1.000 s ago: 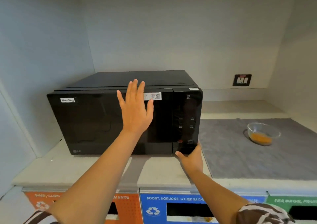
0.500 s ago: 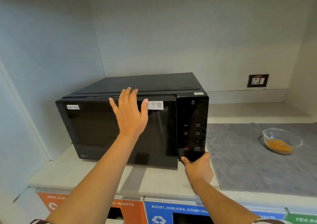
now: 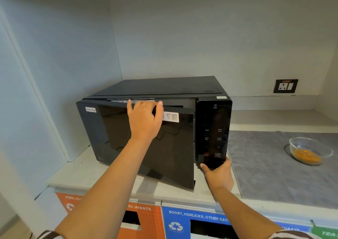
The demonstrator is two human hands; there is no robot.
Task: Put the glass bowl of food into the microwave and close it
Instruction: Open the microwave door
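A glossy black box-shaped microwave [image 3: 164,129] is being carried by the left end of a pale stone bench [image 3: 113,176], close against the left wall and back from the front edge. Its dark glass door [image 3: 128,143], hinged on the left, is standing partly swung out, with a gap showing along its top and right edges. The left hand [image 3: 144,123] is being held over the top edge of the door near its middle, the fingers [image 3: 160,104] curled over and behind that edge and the thumb [image 3: 129,107] resting beside them, so the hand is clamped on the door. The right hand [image 3: 218,173] is being pressed against the lower front corner of the black touch control panel [image 3: 213,132] on the microwave's right side, its thumb [image 3: 204,166] lying on the panel's bottom edge; the other fingers are hidden behind the corner, so it cannot be told whether anything is being gripped. A white label [image 3: 90,109] is being shown at the door's upper left corner, and a white sticker with a printed code [image 3: 172,117] just right of the left hand. A clear round glass bowl of orange-yellow food [image 3: 309,151] is sitting on a grey fabric mat [image 3: 270,165] covering the right part of the bench, well apart from the microwave and untouched by either hand. A dark wall socket [image 3: 285,86] is being seen on the back wall above the bench.
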